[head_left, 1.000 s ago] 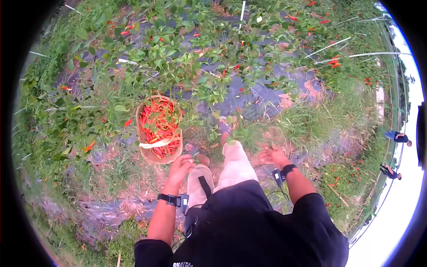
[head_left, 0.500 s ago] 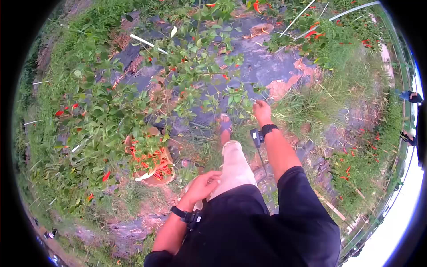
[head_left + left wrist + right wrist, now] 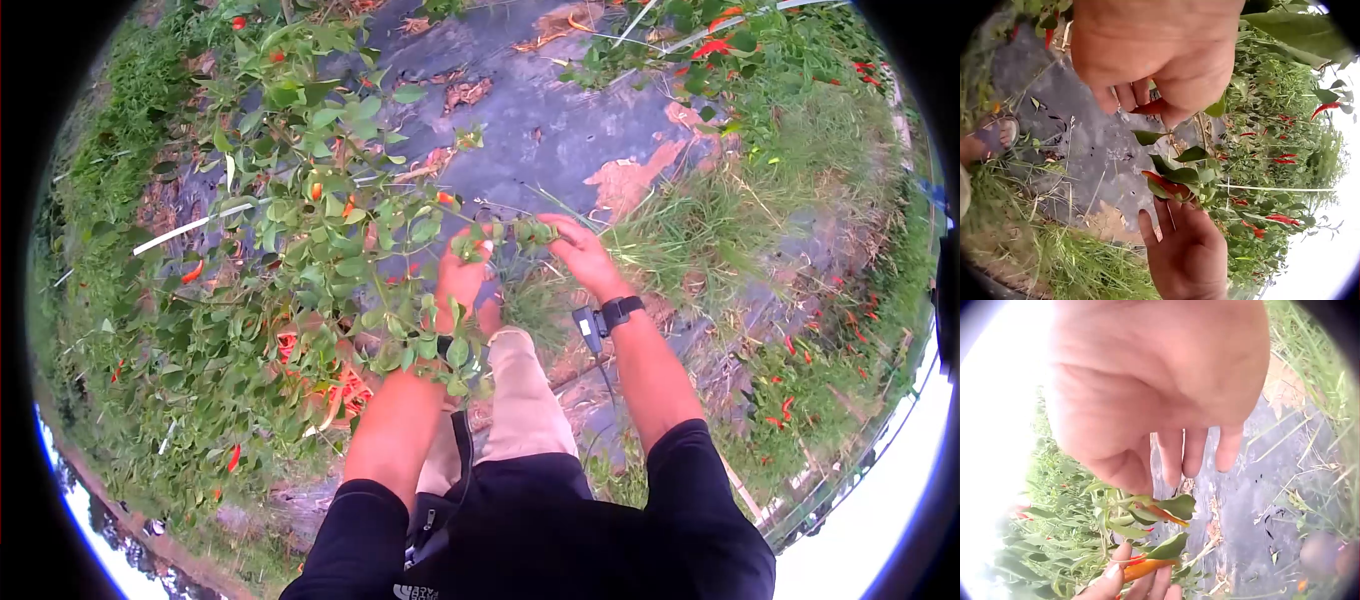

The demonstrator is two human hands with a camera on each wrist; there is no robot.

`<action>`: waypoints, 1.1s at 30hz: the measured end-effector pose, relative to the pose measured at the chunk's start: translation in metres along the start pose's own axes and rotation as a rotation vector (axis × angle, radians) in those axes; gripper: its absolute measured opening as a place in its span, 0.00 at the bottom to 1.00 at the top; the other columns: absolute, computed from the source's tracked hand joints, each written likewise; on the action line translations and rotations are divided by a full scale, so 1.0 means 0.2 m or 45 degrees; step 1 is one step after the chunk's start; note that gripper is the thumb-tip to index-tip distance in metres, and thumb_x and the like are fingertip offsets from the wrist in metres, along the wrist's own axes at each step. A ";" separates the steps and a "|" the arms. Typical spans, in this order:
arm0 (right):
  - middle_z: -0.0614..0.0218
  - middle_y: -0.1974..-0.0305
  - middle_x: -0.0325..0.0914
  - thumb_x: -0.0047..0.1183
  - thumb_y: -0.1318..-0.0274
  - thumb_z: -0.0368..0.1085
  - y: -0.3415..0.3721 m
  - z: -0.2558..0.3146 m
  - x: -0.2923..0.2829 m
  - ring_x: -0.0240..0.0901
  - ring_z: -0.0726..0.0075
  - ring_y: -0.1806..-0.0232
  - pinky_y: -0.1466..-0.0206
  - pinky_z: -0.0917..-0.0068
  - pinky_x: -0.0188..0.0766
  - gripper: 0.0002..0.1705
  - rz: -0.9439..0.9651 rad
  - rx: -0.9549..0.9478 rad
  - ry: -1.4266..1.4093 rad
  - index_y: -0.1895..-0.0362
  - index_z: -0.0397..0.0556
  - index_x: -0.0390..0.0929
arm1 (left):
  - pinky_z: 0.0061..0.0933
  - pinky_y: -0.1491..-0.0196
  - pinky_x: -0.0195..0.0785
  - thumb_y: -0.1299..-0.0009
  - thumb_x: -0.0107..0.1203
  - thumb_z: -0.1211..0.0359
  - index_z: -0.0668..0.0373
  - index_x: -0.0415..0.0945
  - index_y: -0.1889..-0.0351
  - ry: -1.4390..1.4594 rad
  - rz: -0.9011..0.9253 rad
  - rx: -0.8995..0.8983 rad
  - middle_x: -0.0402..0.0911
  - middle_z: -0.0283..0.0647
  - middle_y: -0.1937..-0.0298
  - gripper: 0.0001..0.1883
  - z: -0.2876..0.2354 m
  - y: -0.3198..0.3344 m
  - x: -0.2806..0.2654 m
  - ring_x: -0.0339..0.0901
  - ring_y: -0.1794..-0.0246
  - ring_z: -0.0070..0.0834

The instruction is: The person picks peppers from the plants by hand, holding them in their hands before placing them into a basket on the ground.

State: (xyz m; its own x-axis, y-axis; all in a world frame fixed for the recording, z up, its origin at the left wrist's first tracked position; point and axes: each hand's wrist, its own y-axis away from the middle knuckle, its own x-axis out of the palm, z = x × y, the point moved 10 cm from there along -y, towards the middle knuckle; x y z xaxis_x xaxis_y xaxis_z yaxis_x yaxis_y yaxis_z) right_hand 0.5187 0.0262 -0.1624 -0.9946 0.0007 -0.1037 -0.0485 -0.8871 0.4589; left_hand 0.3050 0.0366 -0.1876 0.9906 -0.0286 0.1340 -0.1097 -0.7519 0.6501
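Note:
In the head view, both hands meet at the leafy tip of a chili plant [image 3: 345, 215] in front of the knees. My left hand [image 3: 462, 278] pinches an orange-red chili pepper [image 3: 1144, 570] between thumb and fingers; part of it also shows under the palm in the left wrist view. Opposite it is my right hand [image 3: 590, 260], palm towards the plant and fingers mostly straight. Its fingertips are right at another red chili pepper [image 3: 1172, 186], partly covered by leaves. A wicker basket of picked red chilies [image 3: 352, 390] sits low on the left, largely hidden by foliage.
Dark plastic sheeting [image 3: 530, 130] with torn patches covers the ground ahead. Grass [image 3: 690, 230] grows to the right. A white stick [image 3: 190, 230] slants among the plants at left, and more red peppers [image 3: 712, 48] hang at the far right.
The right hand has reached forward from beside the knee to the plant. The left hand has risen from near the thigh to join it and now holds a pepper. More leaves cover the basket.

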 end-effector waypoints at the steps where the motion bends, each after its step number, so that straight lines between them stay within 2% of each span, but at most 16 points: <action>1: 0.66 0.44 0.75 0.51 0.43 0.30 0.03 0.00 0.04 0.70 0.71 0.44 0.40 0.72 0.65 0.20 0.113 0.058 -0.058 0.45 0.45 0.77 | 0.22 0.54 0.67 0.28 0.54 0.71 0.57 0.74 0.43 -0.024 0.041 0.100 0.79 0.30 0.54 0.15 -0.05 0.02 0.01 0.71 0.60 0.17; 2: 0.65 0.44 0.74 0.52 0.43 0.31 0.06 0.03 0.08 0.70 0.71 0.44 0.40 0.73 0.65 0.20 0.226 0.104 -0.112 0.45 0.45 0.77 | 0.19 0.63 0.68 0.28 0.55 0.70 0.54 0.79 0.48 -0.046 0.083 0.210 0.79 0.27 0.60 0.12 -0.12 0.04 0.02 0.68 0.70 0.13; 3: 0.69 0.51 0.76 0.52 0.41 0.33 0.10 0.09 0.11 0.71 0.75 0.50 0.45 0.75 0.67 0.16 0.228 0.209 -0.158 0.49 0.44 0.78 | 0.22 0.61 0.68 0.25 0.52 0.65 0.56 0.81 0.54 -0.123 0.003 0.034 0.81 0.29 0.59 0.10 -0.11 0.10 -0.01 0.72 0.66 0.16; 4: 0.69 0.51 0.76 0.52 0.41 0.33 0.11 0.10 0.12 0.71 0.75 0.50 0.45 0.75 0.67 0.16 0.237 0.201 -0.165 0.49 0.44 0.78 | 0.22 0.61 0.68 0.25 0.52 0.65 0.56 0.81 0.54 -0.129 -0.007 0.040 0.81 0.29 0.59 0.10 -0.13 0.13 -0.03 0.72 0.66 0.16; 6: 0.74 0.59 0.77 0.53 0.39 0.35 0.15 0.10 0.20 0.70 0.80 0.57 0.51 0.77 0.68 0.11 0.308 0.278 -0.109 0.56 0.43 0.78 | 0.31 0.44 0.70 0.23 0.49 0.62 0.63 0.73 0.47 0.062 -0.002 -0.169 0.80 0.39 0.53 0.15 -0.11 0.22 -0.07 0.76 0.47 0.30; 10: 0.77 0.66 0.75 0.52 0.38 0.35 0.19 0.22 0.39 0.68 0.82 0.61 0.56 0.77 0.68 0.08 0.411 0.289 -0.215 0.59 0.44 0.76 | 0.30 0.53 0.75 0.21 0.42 0.53 0.65 0.68 0.46 0.020 -0.170 -0.205 0.80 0.41 0.59 0.22 -0.20 0.32 -0.17 0.79 0.54 0.30; 12: 0.75 0.66 0.75 0.52 0.39 0.31 0.21 0.21 0.48 0.69 0.82 0.64 0.59 0.79 0.68 0.07 0.407 0.222 -0.354 0.58 0.43 0.74 | 0.27 0.59 0.75 0.21 0.41 0.52 0.65 0.69 0.48 0.042 -0.144 -0.100 0.80 0.41 0.63 0.23 -0.21 0.34 -0.21 0.79 0.61 0.28; 13: 0.74 0.66 0.75 0.51 0.40 0.29 0.22 0.17 0.50 0.70 0.82 0.66 0.61 0.79 0.68 0.07 0.394 0.288 -0.419 0.57 0.43 0.73 | 0.27 0.61 0.74 0.21 0.41 0.53 0.64 0.70 0.49 -0.250 -0.138 0.223 0.80 0.41 0.65 0.22 -0.35 0.38 -0.21 0.78 0.64 0.27; 17: 0.70 0.68 0.76 0.51 0.43 0.27 0.31 0.20 0.49 0.71 0.79 0.72 0.69 0.80 0.69 0.09 0.129 0.399 -0.429 0.57 0.43 0.72 | 0.28 0.65 0.73 0.24 0.47 0.57 0.60 0.72 0.54 0.519 -0.185 -0.210 0.77 0.38 0.65 0.15 -0.31 0.48 -0.22 0.76 0.69 0.26; 18: 0.70 0.68 0.76 0.51 0.43 0.27 0.32 0.27 0.49 0.71 0.79 0.72 0.69 0.80 0.69 0.09 0.134 0.390 -0.415 0.57 0.43 0.72 | 0.27 0.66 0.74 0.26 0.50 0.59 0.57 0.71 0.56 0.728 -0.154 -0.292 0.76 0.36 0.66 0.12 -0.30 0.52 -0.20 0.77 0.70 0.28; 20: 0.69 0.67 0.76 0.49 0.41 0.26 0.43 0.25 0.52 0.74 0.76 0.68 0.69 0.77 0.71 0.08 0.070 0.766 -0.451 0.56 0.45 0.71 | 0.31 0.64 0.77 0.27 0.51 0.61 0.58 0.73 0.58 0.705 0.093 0.070 0.78 0.38 0.65 0.10 -0.18 0.49 -0.29 0.78 0.69 0.29; 21: 0.69 0.67 0.76 0.49 0.41 0.26 0.44 0.25 0.55 0.74 0.76 0.68 0.69 0.77 0.71 0.08 0.085 0.769 -0.432 0.56 0.45 0.71 | 0.31 0.64 0.77 0.27 0.51 0.63 0.59 0.73 0.59 0.702 0.092 -0.161 0.79 0.38 0.65 0.09 -0.20 0.54 -0.24 0.78 0.69 0.29; 24: 0.66 0.68 0.76 0.51 0.46 0.26 0.46 0.20 0.62 0.73 0.76 0.72 0.71 0.77 0.69 0.10 0.210 0.806 -0.250 0.57 0.42 0.74 | 0.26 0.70 0.73 0.27 0.52 0.66 0.60 0.76 0.61 0.428 0.208 -0.067 0.80 0.38 0.66 0.07 -0.33 0.69 -0.23 0.77 0.72 0.26; 26: 0.65 0.67 0.76 0.48 0.46 0.23 0.43 0.11 0.60 0.73 0.74 0.72 0.71 0.74 0.71 0.11 0.119 0.659 -0.183 0.58 0.41 0.75 | 0.23 0.75 0.66 0.27 0.53 0.65 0.60 0.77 0.60 0.807 0.165 -0.505 0.79 0.37 0.71 0.08 -0.12 0.75 -0.23 0.75 0.74 0.23; 30: 0.60 0.63 0.79 0.49 0.47 0.18 0.49 0.43 0.72 0.78 0.67 0.65 0.62 0.68 0.79 0.15 0.000 0.553 -0.572 0.54 0.41 0.74 | 0.22 0.79 0.59 0.28 0.54 0.65 0.61 0.78 0.62 0.636 0.074 -0.607 0.78 0.36 0.75 0.09 0.03 0.91 -0.29 0.70 0.80 0.20; 33: 0.60 0.58 0.80 0.54 0.46 0.21 0.56 0.28 0.76 0.79 0.65 0.61 0.57 0.67 0.79 0.17 -0.096 0.583 -0.678 0.51 0.42 0.73 | 0.23 0.78 0.60 0.29 0.56 0.63 0.62 0.80 0.64 0.617 0.072 -0.533 0.77 0.35 0.77 0.10 0.17 0.83 -0.32 0.69 0.82 0.20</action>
State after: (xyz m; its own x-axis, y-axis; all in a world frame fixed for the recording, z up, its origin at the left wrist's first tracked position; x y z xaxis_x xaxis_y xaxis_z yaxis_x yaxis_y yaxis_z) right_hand 0.3560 -0.0473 -0.0775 -0.8911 0.3839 0.2421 -0.0364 -0.5922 0.8050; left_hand 0.2253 -0.1094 -0.1135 0.8434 0.3140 0.4360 -0.2807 -0.4346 0.8558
